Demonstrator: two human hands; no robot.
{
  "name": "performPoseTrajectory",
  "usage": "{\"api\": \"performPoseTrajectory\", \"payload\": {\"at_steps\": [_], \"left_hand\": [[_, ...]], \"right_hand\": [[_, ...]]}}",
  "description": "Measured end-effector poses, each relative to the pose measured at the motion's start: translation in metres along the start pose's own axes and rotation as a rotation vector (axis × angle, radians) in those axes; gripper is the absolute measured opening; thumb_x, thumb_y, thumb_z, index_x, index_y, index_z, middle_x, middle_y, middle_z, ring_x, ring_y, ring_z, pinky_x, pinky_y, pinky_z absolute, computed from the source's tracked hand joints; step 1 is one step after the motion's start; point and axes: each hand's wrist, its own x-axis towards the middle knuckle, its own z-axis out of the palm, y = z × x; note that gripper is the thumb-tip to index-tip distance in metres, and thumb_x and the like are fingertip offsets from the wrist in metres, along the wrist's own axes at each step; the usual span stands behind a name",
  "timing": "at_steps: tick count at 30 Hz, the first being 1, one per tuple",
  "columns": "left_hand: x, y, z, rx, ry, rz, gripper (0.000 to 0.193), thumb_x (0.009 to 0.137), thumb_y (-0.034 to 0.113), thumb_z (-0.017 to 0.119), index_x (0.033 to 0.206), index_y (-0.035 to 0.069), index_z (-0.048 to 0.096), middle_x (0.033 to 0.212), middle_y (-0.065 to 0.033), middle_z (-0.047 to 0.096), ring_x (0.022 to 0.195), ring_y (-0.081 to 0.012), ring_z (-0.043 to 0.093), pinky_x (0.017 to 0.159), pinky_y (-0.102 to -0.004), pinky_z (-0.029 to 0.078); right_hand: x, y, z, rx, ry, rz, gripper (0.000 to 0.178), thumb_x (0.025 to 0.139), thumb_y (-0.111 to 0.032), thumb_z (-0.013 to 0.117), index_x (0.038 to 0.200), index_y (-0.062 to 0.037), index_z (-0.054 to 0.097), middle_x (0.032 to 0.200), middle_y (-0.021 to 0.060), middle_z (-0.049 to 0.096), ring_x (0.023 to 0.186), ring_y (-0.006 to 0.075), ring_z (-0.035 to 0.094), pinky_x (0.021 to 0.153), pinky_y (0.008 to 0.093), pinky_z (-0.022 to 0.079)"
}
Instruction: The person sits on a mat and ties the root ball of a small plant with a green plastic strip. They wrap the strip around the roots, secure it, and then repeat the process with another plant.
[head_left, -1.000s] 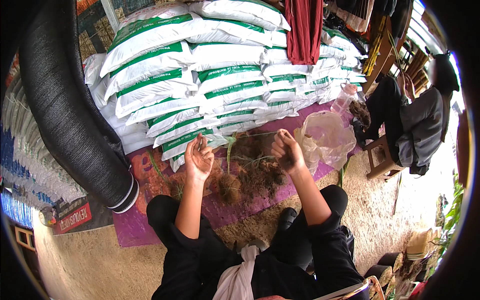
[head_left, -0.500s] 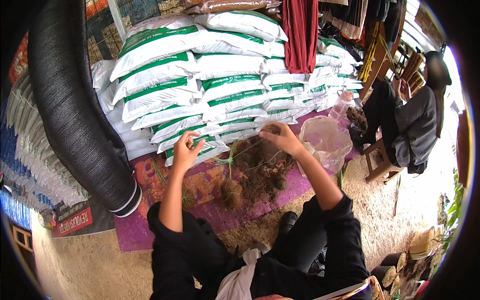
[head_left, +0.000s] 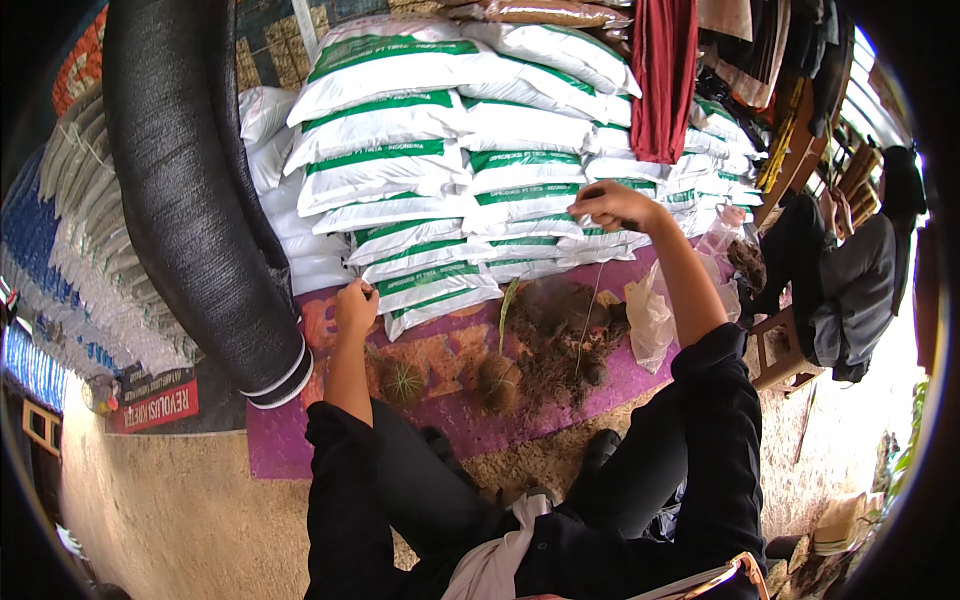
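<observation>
My right hand (head_left: 617,206) is raised in front of the stacked sacks, its fingers pinched together. A thin string (head_left: 590,312) hangs below it towards the soil; its upper end is too fine to follow fully. Lower on the left, my left hand (head_left: 356,303) is closed beside the lowest sacks; what its fingers hold, if anything, is hidden. Two round brown balls lie near my knees: one ball (head_left: 402,382) with thin green leaves spread over its top, the other ball (head_left: 498,384) with a long green leaf (head_left: 509,308) rising from it. Dark loose soil (head_left: 560,330) is heaped beside them.
White-and-green sacks (head_left: 390,170) are stacked behind a purple mat (head_left: 290,455). A big black roll (head_left: 190,200) leans at left. A clear plastic bag (head_left: 650,315) lies right of the soil. Another person (head_left: 850,270) sits on a stool (head_left: 785,350) at right.
My right hand has risen and moved away from the soil. My left hand has closed and dropped slightly. The view has shifted, so the scene sits further right.
</observation>
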Motion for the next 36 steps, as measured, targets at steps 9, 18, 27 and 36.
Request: {"api": "performPoseTrajectory", "payload": {"at_steps": [9, 18, 27, 36], "left_hand": [[0.009, -0.029, 0.009, -0.239, -0.323, -0.340, 0.049, 0.076, 0.038, 0.062, 0.104, -0.002, 0.055, 0.097, -0.0209, 0.061, 0.091, -0.0348, 0.058, 0.080, -0.0398, 0.045], [0.012, 0.025, 0.017, -0.361, -0.539, -0.016, 0.063, 0.071, 0.035, 0.069, 0.119, 0.001, 0.048, 0.120, -0.0212, 0.048, 0.113, -0.0349, 0.045, 0.094, -0.0397, 0.037], [0.001, 0.098, 0.049, -0.428, -0.619, 0.214, 0.075, 0.072, 0.030, 0.072, 0.130, 0.002, 0.035, 0.126, -0.0170, 0.046, 0.090, -0.0238, 0.060, 0.077, -0.0309, 0.048], [0.003, 0.131, 0.068, -0.583, -0.424, 0.207, 0.021, 0.078, 0.015, 0.066, 0.092, 0.001, 0.062, 0.083, -0.0090, 0.066, 0.066, -0.0162, 0.063, 0.060, -0.0271, 0.049]], "right_hand": [[0.029, 0.008, 0.006, -0.108, 0.387, -0.080, 0.020, 0.082, -0.023, 0.062, 0.077, -0.0033, 0.060, 0.044, -0.0067, 0.033, 0.034, 0.0028, 0.023, 0.034, 0.0230, 0.015], [0.064, -0.060, 0.101, -0.139, 0.251, -0.271, 0.020, 0.083, -0.023, 0.060, 0.082, -0.0043, 0.065, 0.057, -0.0014, 0.050, 0.046, 0.0041, 0.032, 0.042, 0.0231, 0.026], [0.050, -0.104, 0.142, -0.104, 0.096, -0.376, 0.019, 0.085, -0.024, 0.059, 0.083, -0.0050, 0.064, 0.068, -0.0005, 0.059, 0.048, 0.0030, 0.038, 0.042, 0.0216, 0.029], [0.019, -0.114, 0.133, -0.090, 0.066, -0.385, 0.020, 0.084, -0.024, 0.060, 0.083, -0.0040, 0.063, 0.061, -0.0023, 0.054, 0.043, 0.0019, 0.033, 0.040, 0.0215, 0.025]]}}
